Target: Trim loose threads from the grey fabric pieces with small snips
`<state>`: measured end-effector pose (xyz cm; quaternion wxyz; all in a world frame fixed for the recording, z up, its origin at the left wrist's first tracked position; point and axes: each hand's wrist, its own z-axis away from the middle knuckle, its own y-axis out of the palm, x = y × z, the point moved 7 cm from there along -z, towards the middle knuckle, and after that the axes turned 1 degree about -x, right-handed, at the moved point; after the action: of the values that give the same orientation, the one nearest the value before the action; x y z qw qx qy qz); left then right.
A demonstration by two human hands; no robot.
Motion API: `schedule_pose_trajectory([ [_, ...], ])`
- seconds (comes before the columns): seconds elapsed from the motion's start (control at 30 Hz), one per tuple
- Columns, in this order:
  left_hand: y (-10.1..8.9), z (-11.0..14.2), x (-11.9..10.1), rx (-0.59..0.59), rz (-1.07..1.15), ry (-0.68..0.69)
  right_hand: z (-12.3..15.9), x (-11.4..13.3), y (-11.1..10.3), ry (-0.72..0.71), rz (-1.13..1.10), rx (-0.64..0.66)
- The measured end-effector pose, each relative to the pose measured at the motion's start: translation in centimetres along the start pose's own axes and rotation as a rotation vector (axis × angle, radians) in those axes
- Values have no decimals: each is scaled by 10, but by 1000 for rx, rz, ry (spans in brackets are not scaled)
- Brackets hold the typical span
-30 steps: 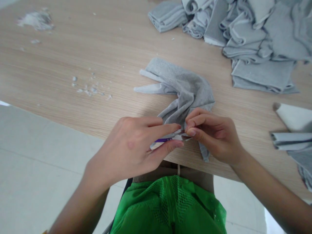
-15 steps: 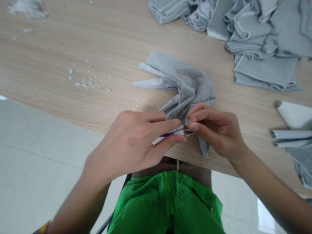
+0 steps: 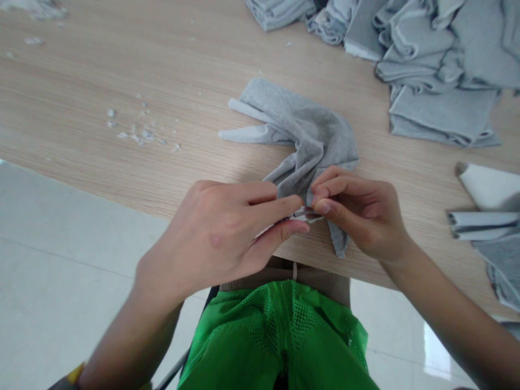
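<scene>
Near the centre of the frame, on the pale wood tabletop, we have a crumpled grey cloth, its lower edge drawn down to our two hands, close to the table's front edge; our left hand holds a slim tool between thumb and forefinger, much of it hidden by the fingers; our right hand pinches the cloth's edge between thumb and fingertips, just beside the tool's tip, though we cannot tell how much fabric is caught. We judge this to be close work on that edge, so it seems best to hold the pinched part flat and lightly taut, to let only the tip of the tool do the work, and to guard the right thumb, which sits very near it; loose folds above the hands could slide under the tip, so we would smooth them towards the upper part of the frame first. Small pale scraps lie left of the cloth; more grey cloths are heaped at the upper right.
</scene>
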<state>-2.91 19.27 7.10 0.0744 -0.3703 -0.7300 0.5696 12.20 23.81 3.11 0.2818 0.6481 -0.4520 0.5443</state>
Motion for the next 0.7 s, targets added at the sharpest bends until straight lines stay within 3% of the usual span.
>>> schedule_pose_trajectory([
  [0.7, 1, 1, 3, 24, 19, -61, 1, -2, 1, 10, 56, 5],
])
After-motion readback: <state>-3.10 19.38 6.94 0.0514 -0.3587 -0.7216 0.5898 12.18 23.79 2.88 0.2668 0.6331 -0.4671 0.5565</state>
